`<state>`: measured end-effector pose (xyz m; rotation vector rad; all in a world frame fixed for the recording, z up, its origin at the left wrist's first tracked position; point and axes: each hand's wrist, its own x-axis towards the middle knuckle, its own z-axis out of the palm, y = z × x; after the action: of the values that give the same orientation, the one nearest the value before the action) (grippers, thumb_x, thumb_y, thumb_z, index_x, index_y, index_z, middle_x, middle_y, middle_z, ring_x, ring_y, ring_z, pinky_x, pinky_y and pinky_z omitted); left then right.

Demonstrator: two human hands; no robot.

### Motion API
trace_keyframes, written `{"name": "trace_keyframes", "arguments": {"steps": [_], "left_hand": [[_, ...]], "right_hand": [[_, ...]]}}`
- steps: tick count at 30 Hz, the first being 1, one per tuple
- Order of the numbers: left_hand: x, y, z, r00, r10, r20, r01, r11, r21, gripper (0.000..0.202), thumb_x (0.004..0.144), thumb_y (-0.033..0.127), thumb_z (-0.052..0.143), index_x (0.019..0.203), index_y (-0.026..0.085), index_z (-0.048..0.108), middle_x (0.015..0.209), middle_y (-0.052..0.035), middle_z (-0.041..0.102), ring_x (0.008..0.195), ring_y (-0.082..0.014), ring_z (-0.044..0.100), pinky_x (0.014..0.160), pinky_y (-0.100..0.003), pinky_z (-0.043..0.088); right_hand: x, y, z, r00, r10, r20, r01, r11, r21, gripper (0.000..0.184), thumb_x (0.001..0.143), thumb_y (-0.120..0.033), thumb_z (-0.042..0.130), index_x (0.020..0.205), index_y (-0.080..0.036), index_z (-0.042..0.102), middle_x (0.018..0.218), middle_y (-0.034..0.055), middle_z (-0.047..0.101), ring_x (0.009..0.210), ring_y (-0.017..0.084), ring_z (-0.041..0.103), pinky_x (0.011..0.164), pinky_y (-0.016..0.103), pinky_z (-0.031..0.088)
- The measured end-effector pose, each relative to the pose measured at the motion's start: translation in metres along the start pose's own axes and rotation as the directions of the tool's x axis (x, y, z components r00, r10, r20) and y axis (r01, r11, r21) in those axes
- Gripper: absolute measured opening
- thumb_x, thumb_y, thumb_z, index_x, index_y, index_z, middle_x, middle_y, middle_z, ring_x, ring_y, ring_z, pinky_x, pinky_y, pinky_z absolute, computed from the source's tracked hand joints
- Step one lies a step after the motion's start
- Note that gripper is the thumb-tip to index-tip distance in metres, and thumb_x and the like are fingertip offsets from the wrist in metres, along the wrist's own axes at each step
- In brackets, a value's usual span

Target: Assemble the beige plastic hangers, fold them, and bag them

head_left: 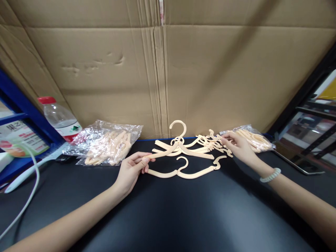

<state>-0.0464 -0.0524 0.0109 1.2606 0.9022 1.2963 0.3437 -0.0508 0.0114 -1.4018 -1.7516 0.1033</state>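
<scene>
My left hand (133, 168) pinches the left tip of a cream plastic folding hanger (164, 154) between thumb and fingers. Nearer to me lies another cream hanger (195, 175), its left end beside or under my left fingers; I cannot tell whether they touch it. At its right end sits a small curved hook piece (216, 161). More hanger parts lie stacked behind. My right hand (236, 145) reaches to a loose pile of small cream hook pieces (210, 141), fingertips drawn together at its right edge. What those fingertips grip is too small to make out.
A clear bag of cream parts (109, 145) lies left, another bag (253, 138) right. A red-capped bottle (59, 117), a pale-handled tool (34, 171) and a white cable (34, 189) are at left. A phone-like slab (295, 162) lies right. Cardboard (105, 70) walls the back.
</scene>
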Motion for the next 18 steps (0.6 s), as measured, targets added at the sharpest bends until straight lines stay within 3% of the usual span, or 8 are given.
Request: {"name": "trace_keyframes", "arguments": {"steps": [3, 5, 8, 11, 18], "left_hand": [[0.000, 0.001, 0.000, 1.000, 0.000, -0.004, 0.000, 1.000, 0.000, 0.030, 0.065, 0.032, 0.083, 0.085, 0.012, 0.072, 0.072, -0.0094, 0.073, 0.046, -0.0076, 0.047, 0.045, -0.020, 0.033], [0.000, 0.001, 0.000, 1.000, 0.000, -0.008, 0.000, 1.000, -0.001, 0.030, 0.066, 0.032, 0.083, 0.085, 0.011, 0.072, 0.072, -0.0097, 0.073, 0.046, -0.0078, 0.047, 0.045, -0.020, 0.033], [0.001, 0.000, 0.000, 1.000, 0.000, -0.010, 0.000, 1.000, -0.002, 0.032, 0.065, 0.033, 0.084, 0.085, 0.011, 0.072, 0.072, -0.0100, 0.073, 0.046, -0.0080, 0.047, 0.045, -0.021, 0.032], [0.001, 0.000, 0.000, 1.000, -0.001, -0.006, 0.001, 1.000, -0.008, 0.033, 0.065, 0.033, 0.084, 0.086, 0.011, 0.072, 0.072, -0.0095, 0.073, 0.047, -0.0076, 0.048, 0.046, -0.020, 0.032], [0.001, 0.000, -0.001, 1.000, 0.000, -0.010, -0.001, 1.000, -0.027, 0.033, 0.065, 0.034, 0.085, 0.086, 0.012, 0.072, 0.072, -0.0084, 0.073, 0.047, -0.0070, 0.047, 0.046, -0.020, 0.033]], "right_hand": [[-0.003, -0.017, 0.002, 0.986, 0.154, 0.065, -0.166, 0.936, 0.312, 0.033, 0.081, -0.054, 0.066, 0.085, -0.021, 0.066, 0.084, 0.0065, 0.069, 0.076, 0.023, 0.064, 0.067, 0.034, 0.052], [-0.004, -0.028, 0.004, 0.964, 0.252, 0.089, -0.261, 0.822, 0.506, 0.032, 0.070, -0.050, 0.078, 0.082, -0.022, 0.068, 0.083, 0.0051, 0.068, 0.078, 0.023, 0.064, 0.071, 0.035, 0.052], [-0.006, -0.038, 0.006, 0.942, 0.319, 0.108, -0.298, 0.639, 0.709, 0.029, 0.063, -0.042, 0.086, 0.079, -0.024, 0.068, 0.075, 0.0010, 0.065, 0.075, 0.020, 0.061, 0.074, 0.035, 0.052], [-0.008, -0.044, 0.008, 0.940, 0.308, 0.143, -0.297, 0.540, 0.787, 0.025, 0.063, -0.039, 0.086, 0.074, -0.026, 0.069, 0.074, -0.0003, 0.062, 0.074, 0.018, 0.059, 0.075, 0.035, 0.051], [-0.012, -0.048, 0.014, 0.926, 0.284, 0.251, -0.361, 0.465, 0.808, 0.023, 0.084, -0.046, 0.066, 0.080, -0.026, 0.056, 0.092, 0.0017, 0.064, 0.086, 0.020, 0.061, 0.074, 0.035, 0.050]]}}
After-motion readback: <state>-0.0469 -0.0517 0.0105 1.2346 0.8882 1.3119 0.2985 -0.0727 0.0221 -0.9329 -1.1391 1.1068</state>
